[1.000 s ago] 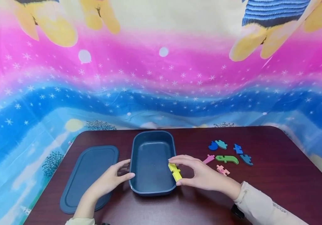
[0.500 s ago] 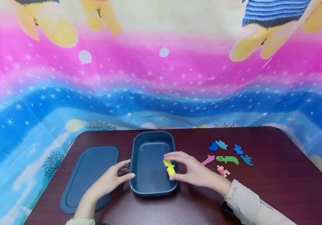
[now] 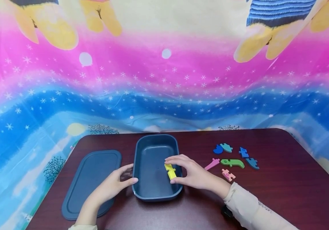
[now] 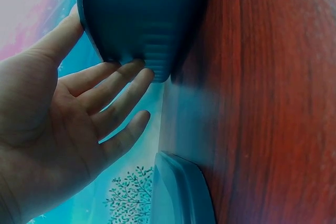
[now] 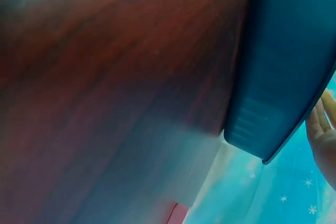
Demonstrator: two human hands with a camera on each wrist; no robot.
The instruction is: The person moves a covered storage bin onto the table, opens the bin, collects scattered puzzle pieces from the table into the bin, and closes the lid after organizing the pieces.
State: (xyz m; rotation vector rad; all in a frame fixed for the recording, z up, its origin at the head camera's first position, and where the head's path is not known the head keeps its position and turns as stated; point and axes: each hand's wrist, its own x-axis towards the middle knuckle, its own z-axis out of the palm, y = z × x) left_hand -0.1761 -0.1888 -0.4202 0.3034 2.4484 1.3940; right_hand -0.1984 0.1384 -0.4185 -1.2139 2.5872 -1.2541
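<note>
We see the yellow piece (image 3: 170,172) just left of the right hand (image 3: 192,174), whose half-spread grip pinches its two ends, long axis roughly toward the far edge of the bench (image 3: 198,207).

I see bright yellow on the puzzle piece (image 3: 171,172) in the right hand (image 3: 194,174), slate blue on the box (image 3: 150,182) at the left hand (image 3: 112,183), white snowflakes (image 3: 186,77) across the pink-and-blue cloth (image 3: 150,103) beyond them.

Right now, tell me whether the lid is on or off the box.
Off: the lid lies on the table, left of the box, whose inside shows uncovered.
</note>
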